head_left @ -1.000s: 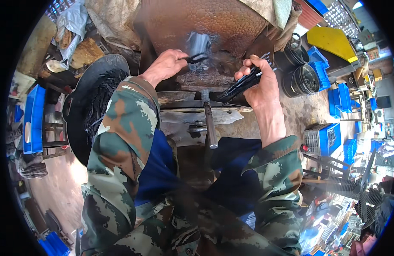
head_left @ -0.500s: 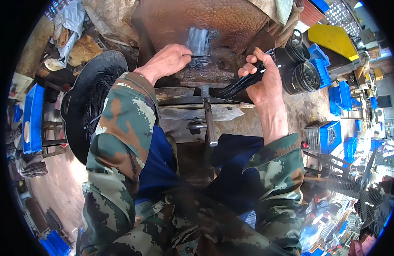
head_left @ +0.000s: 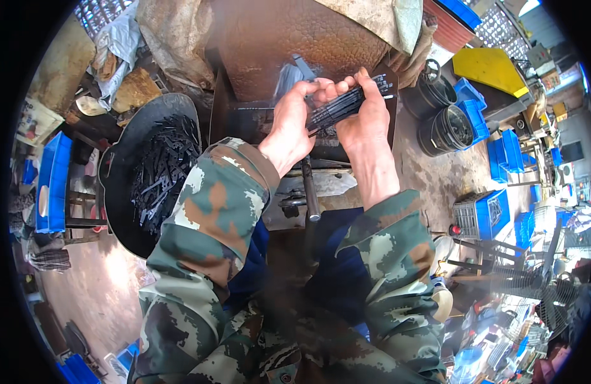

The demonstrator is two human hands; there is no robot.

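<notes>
Black basin (head_left: pixel 121 185): loose dark strips (head_left: pixel 162 169) heaped inside | hands (head_left: pixel 366 121): both gripping a strip bundle (head_left: pixel 339 109)

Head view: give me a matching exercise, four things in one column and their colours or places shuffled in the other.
1. Bundle of dark strips
2. Basin
3. Flat panel
4. Metal rod

A. Yellow, upper right
B. Below the hands, near the middle
C. Between left hand and right hand
D. At left, containing loose strips

Pairs: 1-C, 2-D, 3-A, 4-B
</notes>
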